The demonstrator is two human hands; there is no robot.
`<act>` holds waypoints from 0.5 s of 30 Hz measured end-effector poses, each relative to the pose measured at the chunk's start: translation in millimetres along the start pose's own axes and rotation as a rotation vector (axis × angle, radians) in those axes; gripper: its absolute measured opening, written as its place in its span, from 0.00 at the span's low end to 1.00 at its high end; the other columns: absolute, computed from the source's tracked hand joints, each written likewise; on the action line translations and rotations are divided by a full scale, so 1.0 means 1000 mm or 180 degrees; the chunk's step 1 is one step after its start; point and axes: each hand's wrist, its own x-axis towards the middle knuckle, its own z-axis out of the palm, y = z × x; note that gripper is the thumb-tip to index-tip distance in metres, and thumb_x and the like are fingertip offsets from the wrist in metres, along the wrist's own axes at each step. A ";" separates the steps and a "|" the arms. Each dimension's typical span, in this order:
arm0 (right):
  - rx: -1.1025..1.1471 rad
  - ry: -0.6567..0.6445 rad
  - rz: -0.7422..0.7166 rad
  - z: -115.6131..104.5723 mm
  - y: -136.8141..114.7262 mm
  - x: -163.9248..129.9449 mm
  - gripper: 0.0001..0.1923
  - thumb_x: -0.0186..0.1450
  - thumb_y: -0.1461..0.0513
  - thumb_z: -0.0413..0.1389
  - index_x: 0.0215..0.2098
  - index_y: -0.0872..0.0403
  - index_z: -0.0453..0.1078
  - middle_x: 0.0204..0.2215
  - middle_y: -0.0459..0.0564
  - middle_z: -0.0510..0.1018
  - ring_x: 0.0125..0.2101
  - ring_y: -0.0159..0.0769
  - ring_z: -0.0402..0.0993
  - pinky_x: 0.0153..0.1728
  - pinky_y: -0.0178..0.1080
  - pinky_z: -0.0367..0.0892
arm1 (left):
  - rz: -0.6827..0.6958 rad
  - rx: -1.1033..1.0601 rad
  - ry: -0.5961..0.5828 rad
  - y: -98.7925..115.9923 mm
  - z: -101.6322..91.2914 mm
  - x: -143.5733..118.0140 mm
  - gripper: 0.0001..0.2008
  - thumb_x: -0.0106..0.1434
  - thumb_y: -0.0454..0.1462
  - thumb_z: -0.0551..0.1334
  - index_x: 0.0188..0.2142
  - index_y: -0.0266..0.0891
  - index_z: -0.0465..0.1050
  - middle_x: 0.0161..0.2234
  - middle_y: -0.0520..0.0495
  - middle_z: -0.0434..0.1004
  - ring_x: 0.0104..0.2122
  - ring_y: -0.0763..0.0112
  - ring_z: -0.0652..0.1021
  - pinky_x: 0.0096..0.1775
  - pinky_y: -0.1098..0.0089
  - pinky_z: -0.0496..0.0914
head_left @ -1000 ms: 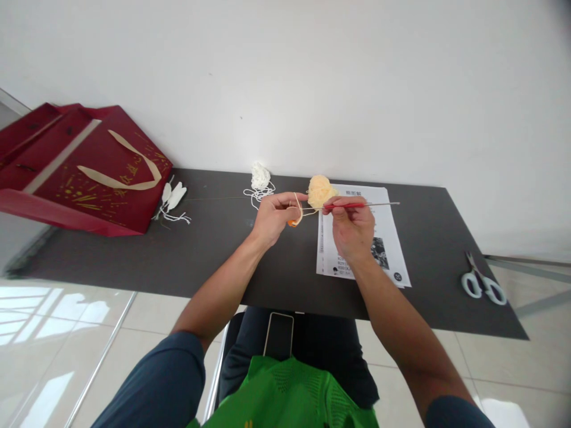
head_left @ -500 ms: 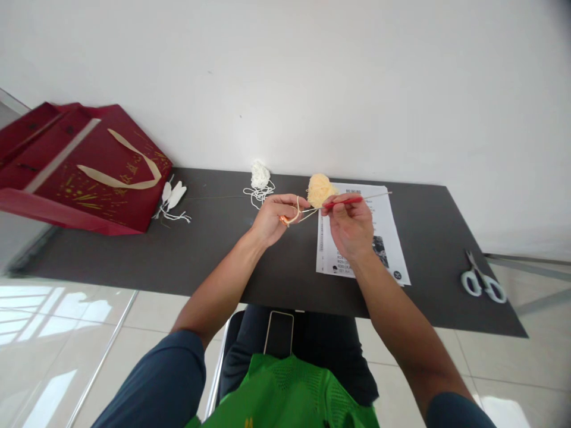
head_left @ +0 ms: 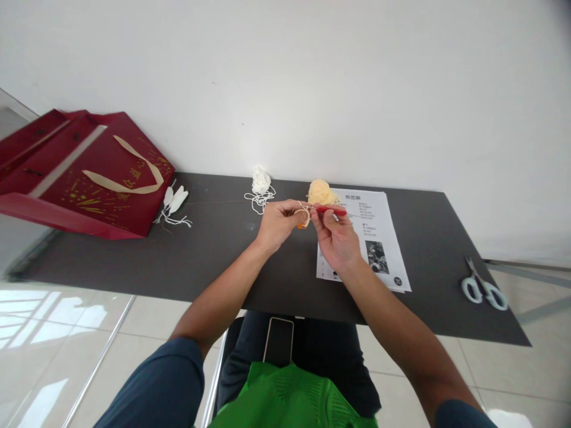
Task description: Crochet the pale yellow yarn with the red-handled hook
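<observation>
Just above the bench (head_left: 223,261), a red crochet hook (head_left: 331,210) is pinched in the right hand (head_left: 335,238), its long axis running left–right. Immediately left, touching its tip, a small orange piece (head_left: 303,222) with looped yarn is held closed in the left hand (head_left: 277,223).

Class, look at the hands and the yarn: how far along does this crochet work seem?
Early. Done: only a small orange piece at the left hand. In hand: the right hand works a red-handled hook with peach yarn. Left: most of the peach yarn ball; the scissors lie unused.

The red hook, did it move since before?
Yes. The hook slid left, toward the left hand; its tail no longer reaches across the paper.
</observation>
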 end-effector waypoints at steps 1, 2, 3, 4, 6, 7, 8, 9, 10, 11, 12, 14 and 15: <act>-0.0050 0.0001 -0.0031 0.001 0.001 -0.001 0.09 0.60 0.57 0.70 0.36 0.47 0.78 0.37 0.40 0.87 0.40 0.28 0.84 0.52 0.36 0.81 | -0.0023 0.0025 0.0063 -0.001 0.001 -0.001 0.12 0.51 0.38 0.76 0.36 0.36 0.85 0.34 0.45 0.84 0.30 0.72 0.79 0.35 0.71 0.72; -0.0102 0.0009 -0.0073 0.001 0.002 -0.002 0.08 0.60 0.57 0.70 0.36 0.47 0.78 0.37 0.40 0.87 0.39 0.29 0.84 0.53 0.39 0.81 | -0.0048 0.0028 0.0131 -0.002 0.002 -0.001 0.13 0.51 0.37 0.75 0.38 0.36 0.84 0.33 0.46 0.84 0.29 0.73 0.78 0.34 0.71 0.72; -0.0147 0.0021 -0.0121 0.002 0.002 -0.002 0.08 0.60 0.57 0.70 0.36 0.47 0.78 0.37 0.40 0.87 0.39 0.30 0.85 0.53 0.40 0.81 | -0.0063 0.0012 0.0191 -0.003 0.002 -0.001 0.15 0.51 0.37 0.75 0.40 0.36 0.84 0.32 0.47 0.84 0.28 0.74 0.78 0.34 0.71 0.72; -0.0177 0.0036 -0.0163 0.003 0.003 -0.002 0.08 0.61 0.57 0.69 0.37 0.47 0.78 0.38 0.41 0.86 0.39 0.30 0.84 0.53 0.41 0.81 | -0.0070 -0.0018 0.0231 -0.004 0.002 -0.002 0.18 0.51 0.37 0.75 0.42 0.37 0.83 0.31 0.48 0.84 0.27 0.74 0.78 0.34 0.71 0.73; -0.0206 0.0058 -0.0207 0.004 0.003 -0.002 0.07 0.62 0.57 0.69 0.37 0.47 0.78 0.38 0.41 0.86 0.38 0.30 0.84 0.51 0.40 0.81 | -0.0074 -0.0090 0.0257 -0.006 0.003 -0.002 0.22 0.52 0.37 0.75 0.48 0.37 0.81 0.30 0.49 0.84 0.28 0.73 0.79 0.35 0.70 0.74; -0.0215 0.0059 -0.0211 0.004 0.004 -0.002 0.07 0.62 0.57 0.68 0.38 0.47 0.78 0.38 0.41 0.86 0.37 0.30 0.84 0.51 0.40 0.81 | -0.0073 -0.0108 0.0262 -0.007 0.003 -0.002 0.24 0.52 0.37 0.74 0.50 0.37 0.80 0.31 0.49 0.84 0.28 0.73 0.80 0.36 0.69 0.74; -0.0222 0.0054 -0.0212 0.004 0.004 -0.002 0.07 0.62 0.57 0.68 0.38 0.47 0.78 0.38 0.41 0.86 0.37 0.30 0.84 0.50 0.39 0.81 | -0.0071 -0.0113 0.0271 -0.007 0.003 -0.002 0.26 0.52 0.37 0.74 0.52 0.37 0.79 0.31 0.48 0.84 0.29 0.72 0.80 0.36 0.69 0.75; -0.0224 0.0048 -0.0213 0.004 0.004 -0.002 0.07 0.63 0.57 0.68 0.38 0.47 0.78 0.38 0.41 0.86 0.37 0.29 0.83 0.49 0.39 0.81 | -0.0074 -0.0111 0.0284 -0.007 0.003 -0.002 0.27 0.52 0.37 0.74 0.53 0.37 0.78 0.31 0.48 0.84 0.29 0.72 0.81 0.37 0.69 0.75; -0.0224 0.0044 -0.0212 0.004 0.005 -0.002 0.07 0.63 0.56 0.68 0.38 0.47 0.78 0.38 0.41 0.86 0.37 0.29 0.83 0.49 0.39 0.81 | -0.0077 -0.0110 0.0300 -0.007 0.004 -0.002 0.27 0.52 0.37 0.74 0.53 0.37 0.78 0.31 0.48 0.84 0.30 0.71 0.81 0.38 0.69 0.75; -0.0222 0.0044 -0.0209 0.004 0.005 -0.002 0.07 0.63 0.56 0.68 0.38 0.46 0.78 0.38 0.40 0.86 0.37 0.29 0.83 0.49 0.38 0.81 | -0.0077 -0.0107 0.0312 -0.007 0.005 -0.002 0.27 0.52 0.37 0.74 0.53 0.37 0.78 0.31 0.48 0.84 0.30 0.71 0.81 0.38 0.69 0.76; -0.0222 0.0050 -0.0205 0.004 0.005 -0.002 0.07 0.63 0.56 0.67 0.39 0.46 0.78 0.38 0.40 0.86 0.37 0.28 0.82 0.49 0.38 0.80 | -0.0072 -0.0104 0.0319 -0.006 0.005 -0.003 0.27 0.52 0.37 0.74 0.53 0.37 0.78 0.31 0.48 0.84 0.30 0.71 0.82 0.38 0.69 0.76; -0.0248 0.0066 -0.0191 0.004 0.005 -0.002 0.07 0.63 0.56 0.67 0.39 0.46 0.78 0.38 0.40 0.86 0.37 0.28 0.82 0.49 0.38 0.80 | -0.0041 -0.0089 0.0330 -0.006 0.006 -0.003 0.25 0.53 0.37 0.73 0.51 0.38 0.79 0.30 0.50 0.83 0.31 0.70 0.81 0.38 0.69 0.76; -0.0266 0.0068 -0.0191 0.004 0.005 -0.002 0.07 0.63 0.56 0.67 0.39 0.45 0.78 0.38 0.40 0.86 0.37 0.28 0.82 0.49 0.39 0.80 | -0.0011 -0.0067 0.0333 -0.006 0.007 -0.003 0.24 0.53 0.36 0.73 0.50 0.38 0.79 0.30 0.51 0.82 0.30 0.71 0.81 0.37 0.69 0.75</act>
